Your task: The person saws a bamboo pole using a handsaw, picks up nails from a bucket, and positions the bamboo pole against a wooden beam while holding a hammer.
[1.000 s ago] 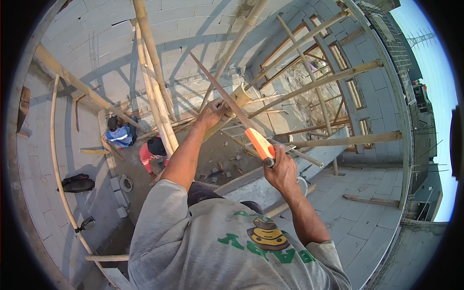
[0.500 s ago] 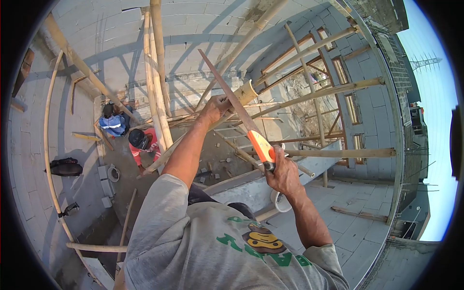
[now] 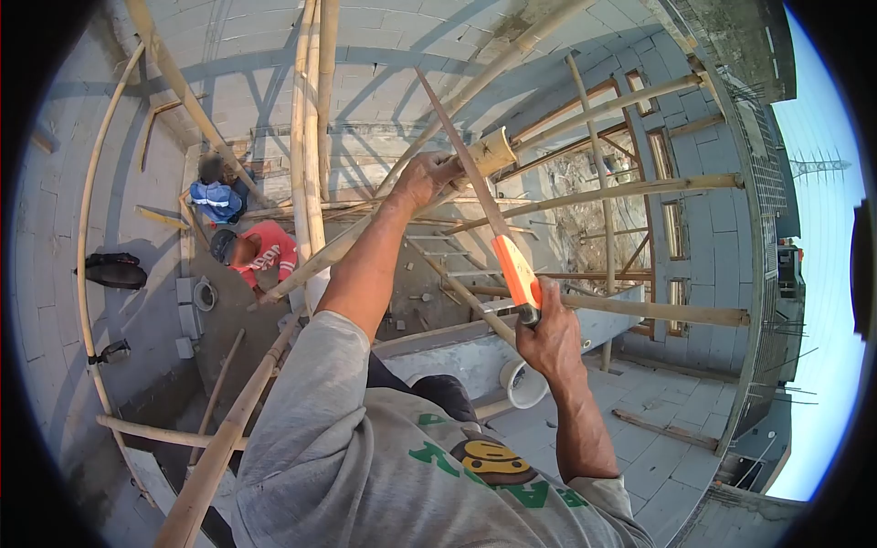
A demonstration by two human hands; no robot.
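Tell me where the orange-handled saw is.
Head view, right of centre: the saw is in the right hand, its blade crossing a thick bamboo pole beside the left hand.

A single head-worn wide-angle camera faces forward and steeply down. The wearer's T-shirt (image 3: 393, 466) occupies 6 o'clock at close range; the left hand (image 3: 427, 180) at 12 o'clock and right hand (image 3: 551, 338) at 4 o'clock lie within arm's reach. Two co-workers (image 3: 267, 251), between 9 and 10 o'clock, and the block wall (image 3: 388, 87), at 12 o'clock, appear farther off.
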